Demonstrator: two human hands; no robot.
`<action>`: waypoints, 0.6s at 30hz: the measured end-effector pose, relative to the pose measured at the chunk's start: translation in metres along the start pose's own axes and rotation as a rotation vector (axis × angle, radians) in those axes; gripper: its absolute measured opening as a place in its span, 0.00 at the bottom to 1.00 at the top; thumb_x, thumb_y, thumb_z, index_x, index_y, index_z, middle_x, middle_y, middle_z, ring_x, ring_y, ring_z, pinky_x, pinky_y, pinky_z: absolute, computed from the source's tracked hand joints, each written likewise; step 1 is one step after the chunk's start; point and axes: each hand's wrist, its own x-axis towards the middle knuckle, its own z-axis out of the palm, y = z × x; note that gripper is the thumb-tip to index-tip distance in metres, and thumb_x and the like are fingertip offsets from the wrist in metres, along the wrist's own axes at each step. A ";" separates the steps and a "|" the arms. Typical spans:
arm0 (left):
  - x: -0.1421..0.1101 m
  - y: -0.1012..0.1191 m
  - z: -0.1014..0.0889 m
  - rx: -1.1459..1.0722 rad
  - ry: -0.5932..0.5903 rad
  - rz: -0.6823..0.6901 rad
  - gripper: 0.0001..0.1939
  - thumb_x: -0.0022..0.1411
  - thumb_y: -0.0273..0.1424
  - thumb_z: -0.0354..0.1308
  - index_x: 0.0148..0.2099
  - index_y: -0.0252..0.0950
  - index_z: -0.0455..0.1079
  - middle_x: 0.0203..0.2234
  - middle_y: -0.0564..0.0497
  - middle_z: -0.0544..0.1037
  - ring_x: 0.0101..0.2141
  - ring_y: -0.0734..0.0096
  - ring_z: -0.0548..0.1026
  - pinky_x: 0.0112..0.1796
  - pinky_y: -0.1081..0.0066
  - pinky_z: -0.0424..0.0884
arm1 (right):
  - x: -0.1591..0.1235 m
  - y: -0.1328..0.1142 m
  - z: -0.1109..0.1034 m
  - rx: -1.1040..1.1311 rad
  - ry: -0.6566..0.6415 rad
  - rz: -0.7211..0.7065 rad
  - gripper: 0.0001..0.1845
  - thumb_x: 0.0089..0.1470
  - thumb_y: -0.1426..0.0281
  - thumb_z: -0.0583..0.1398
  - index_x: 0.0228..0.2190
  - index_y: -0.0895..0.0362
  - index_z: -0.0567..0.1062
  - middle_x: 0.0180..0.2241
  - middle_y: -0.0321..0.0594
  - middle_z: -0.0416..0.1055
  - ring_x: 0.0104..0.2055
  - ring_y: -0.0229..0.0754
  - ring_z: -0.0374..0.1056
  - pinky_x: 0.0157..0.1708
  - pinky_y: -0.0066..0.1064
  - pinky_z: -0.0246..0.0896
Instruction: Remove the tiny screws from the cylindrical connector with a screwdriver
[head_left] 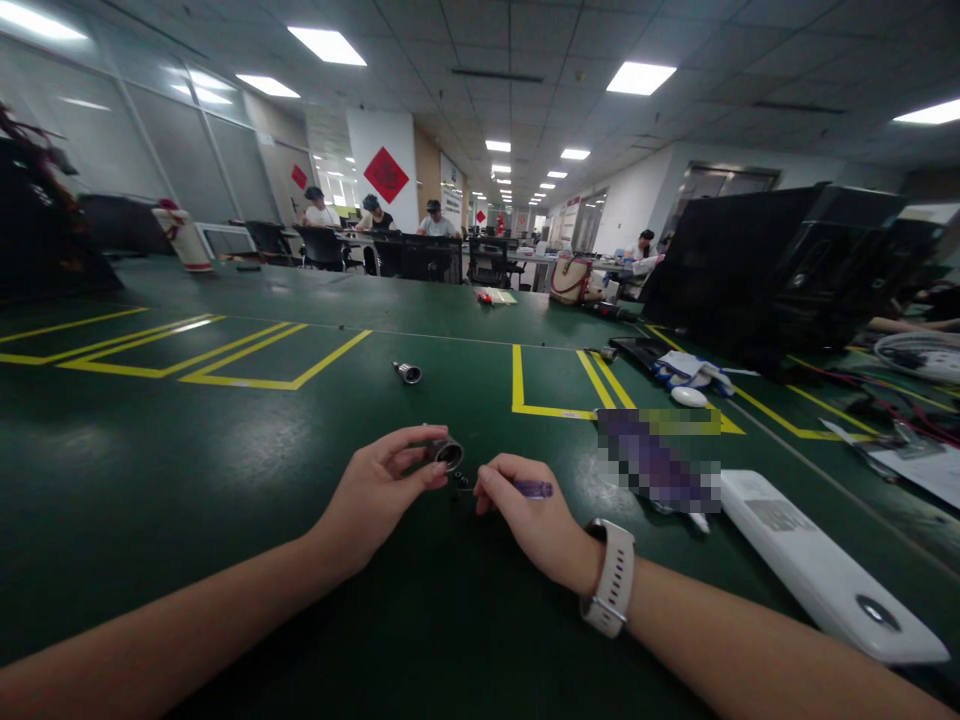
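My left hand (373, 490) pinches a short hollow metal sleeve (448, 455) between thumb and fingers, its round opening turned toward me. Close by on the right, my right hand (536, 525) is closed around a small screwdriver with a translucent purple handle (534, 489). Its thin shaft points left, toward several small dark parts (460, 481) just below the sleeve; whether it touches them I cannot tell. Farther forward on the green table (247, 480) lies a ribbed metal fitting (409, 373) with a narrow left end.
At right lie a long white device (825, 565), a blurred purple packet (656, 465), a white oval object (688, 397) and a cloth (690, 370). A large black case (765, 270) stands behind them. Yellow tape (517, 380) marks the tabletop. People sit at distant desks.
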 end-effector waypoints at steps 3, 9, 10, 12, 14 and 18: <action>-0.005 0.001 0.003 -0.054 -0.048 -0.048 0.21 0.50 0.26 0.61 0.48 0.36 0.66 0.38 0.49 0.78 0.41 0.62 0.76 0.42 0.62 0.75 | 0.000 0.000 0.001 -0.007 0.007 0.018 0.14 0.55 0.69 0.52 0.21 0.59 0.70 0.19 0.35 0.66 0.24 0.36 0.64 0.26 0.27 0.57; -0.004 0.000 0.008 -0.017 -0.045 -0.059 0.22 0.49 0.26 0.62 0.48 0.35 0.65 0.40 0.48 0.77 0.43 0.61 0.75 0.47 0.60 0.71 | 0.001 -0.001 0.002 -0.026 0.023 0.050 0.15 0.55 0.68 0.52 0.21 0.58 0.70 0.19 0.34 0.66 0.23 0.35 0.63 0.25 0.26 0.57; -0.004 0.000 0.008 -0.005 -0.044 -0.059 0.22 0.48 0.27 0.62 0.48 0.35 0.65 0.41 0.48 0.77 0.44 0.61 0.75 0.47 0.60 0.70 | 0.001 -0.001 0.002 -0.026 0.021 0.050 0.15 0.55 0.68 0.52 0.21 0.58 0.71 0.19 0.34 0.66 0.23 0.35 0.63 0.25 0.26 0.57; -0.003 0.000 0.008 0.007 -0.056 -0.056 0.22 0.48 0.27 0.62 0.48 0.35 0.66 0.41 0.47 0.77 0.44 0.60 0.75 0.48 0.59 0.70 | 0.001 -0.001 0.002 -0.023 0.024 0.050 0.15 0.55 0.67 0.53 0.21 0.58 0.70 0.18 0.34 0.66 0.22 0.35 0.63 0.24 0.26 0.57; -0.003 -0.002 0.008 0.008 -0.067 -0.052 0.22 0.48 0.28 0.62 0.48 0.35 0.65 0.40 0.47 0.78 0.43 0.60 0.75 0.48 0.59 0.70 | 0.001 -0.001 0.001 -0.011 0.060 0.042 0.16 0.55 0.67 0.52 0.20 0.58 0.70 0.17 0.34 0.66 0.22 0.35 0.63 0.24 0.26 0.57; -0.003 -0.004 0.007 0.010 -0.069 -0.049 0.22 0.49 0.27 0.62 0.48 0.35 0.65 0.39 0.48 0.78 0.43 0.62 0.76 0.47 0.60 0.70 | 0.001 0.001 -0.001 0.057 0.104 0.006 0.18 0.57 0.66 0.52 0.19 0.58 0.69 0.17 0.34 0.65 0.22 0.35 0.63 0.25 0.27 0.58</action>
